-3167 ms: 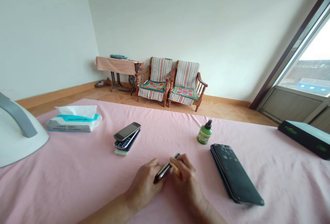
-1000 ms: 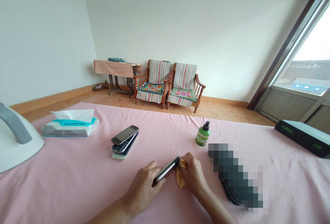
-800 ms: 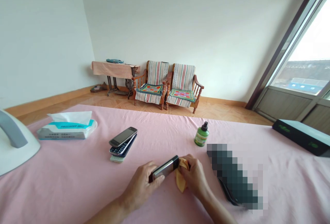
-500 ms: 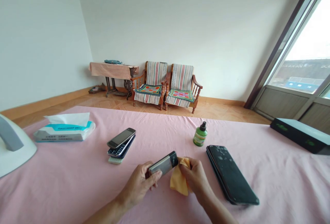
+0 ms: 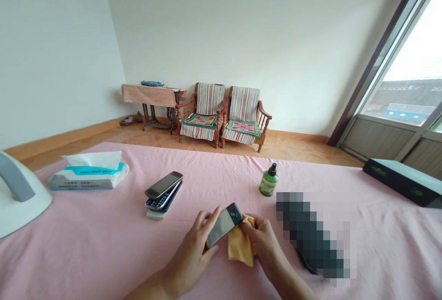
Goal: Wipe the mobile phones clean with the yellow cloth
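A small mobile phone (image 5: 221, 227), silver with a black end and a round camera lens, is tilted above the pink cloth with its back showing. My left hand (image 5: 193, 249) is closed around its lower end. In my right hand (image 5: 262, 240) a yellow cloth (image 5: 240, 244) is pinched, its loose part hanging down. The fingers with the cloth are at the phone's black end. A stack of phones (image 5: 164, 194) lies to the left of my hands, and a green spray bottle (image 5: 268, 181) stands upright beyond the right one.
Right of my right hand lies a dark, pixelated object (image 5: 311, 235). A tissue pack (image 5: 88, 173) and part of a white and grey appliance (image 5: 20, 198) are on the left. A black box (image 5: 404, 182) sits at far right. Two chairs (image 5: 221, 115) stand beyond the pink tablecloth (image 5: 214, 166).
The phone has turned so that more of its back and lens shows. My left fingers have shifted along its upper edge. The yellow cloth stays in my right hand.
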Action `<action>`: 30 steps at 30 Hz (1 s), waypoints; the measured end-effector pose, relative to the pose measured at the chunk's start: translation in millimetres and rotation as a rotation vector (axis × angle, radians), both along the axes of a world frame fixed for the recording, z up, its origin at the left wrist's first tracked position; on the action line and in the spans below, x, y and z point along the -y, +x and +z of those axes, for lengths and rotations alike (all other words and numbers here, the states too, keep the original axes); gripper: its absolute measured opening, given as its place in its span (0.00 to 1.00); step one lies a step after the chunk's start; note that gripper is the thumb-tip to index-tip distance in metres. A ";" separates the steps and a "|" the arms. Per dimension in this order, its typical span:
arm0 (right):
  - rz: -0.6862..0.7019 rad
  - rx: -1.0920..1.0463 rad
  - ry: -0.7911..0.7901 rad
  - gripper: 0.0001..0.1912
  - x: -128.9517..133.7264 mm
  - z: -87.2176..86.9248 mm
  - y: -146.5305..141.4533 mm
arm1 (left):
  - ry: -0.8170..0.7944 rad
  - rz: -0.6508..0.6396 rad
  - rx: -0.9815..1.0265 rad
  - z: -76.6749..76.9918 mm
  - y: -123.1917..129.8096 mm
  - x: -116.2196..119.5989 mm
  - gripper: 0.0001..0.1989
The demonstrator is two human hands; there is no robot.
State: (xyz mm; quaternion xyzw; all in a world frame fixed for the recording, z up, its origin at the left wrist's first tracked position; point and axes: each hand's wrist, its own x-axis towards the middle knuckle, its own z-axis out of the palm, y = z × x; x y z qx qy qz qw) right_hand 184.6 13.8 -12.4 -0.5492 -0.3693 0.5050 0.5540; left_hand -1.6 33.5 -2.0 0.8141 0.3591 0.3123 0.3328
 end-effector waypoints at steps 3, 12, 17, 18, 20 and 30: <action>0.000 0.037 0.014 0.15 0.0 -0.2 0.0 | 0.109 -0.011 -0.074 -0.7 -1.3 -1.4 0.41; -0.055 0.281 0.070 0.13 2.4 1.5 2.3 | 0.284 -0.035 -0.170 3.4 -3.8 -3.3 0.22; -0.170 0.635 0.202 0.12 7.3 9.7 5.8 | 0.309 0.010 -0.305 8.9 -2.4 1.6 0.15; -0.194 0.687 0.238 0.13 8.0 11.7 5.8 | 0.312 0.012 -0.309 9.1 -2.2 2.5 0.16; -0.204 0.728 0.305 0.14 8.6 14.3 4.8 | 0.323 -0.002 -0.293 8.6 -1.9 4.0 0.19; 0.011 0.887 0.586 0.17 18.1 3.2 -17.0 | 0.293 -0.022 -0.274 7.8 1.1 8.7 0.24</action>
